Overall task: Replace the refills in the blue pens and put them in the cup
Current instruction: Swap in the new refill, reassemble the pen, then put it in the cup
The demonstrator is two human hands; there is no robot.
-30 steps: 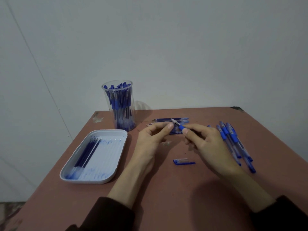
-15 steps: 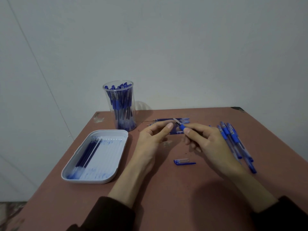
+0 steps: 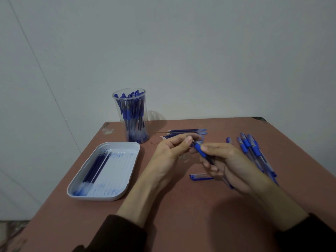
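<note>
My right hand (image 3: 229, 164) grips a blue pen (image 3: 198, 148) by its barrel, with the grip section pointing up and left. My left hand (image 3: 172, 151) pinches the pen's small metal tip piece (image 3: 187, 136) between thumb and fingers, right at the end of the pen. A loose blue pen cap (image 3: 200, 177) lies on the table below the hands. A clear cup (image 3: 131, 115) full of blue pens stands at the back left. Several fresh refills (image 3: 183, 132) lie behind my hands.
A white tray (image 3: 125, 180) holding several dark refills sits at the left on the reddish table (image 3: 181, 224). Several blue pens (image 3: 254, 151) lie in a bunch at the right. The table's far edge meets a grey wall.
My right hand has drawn the pen slightly down and right, so more of the blue grip shows. My left hand stays on the tip end.
</note>
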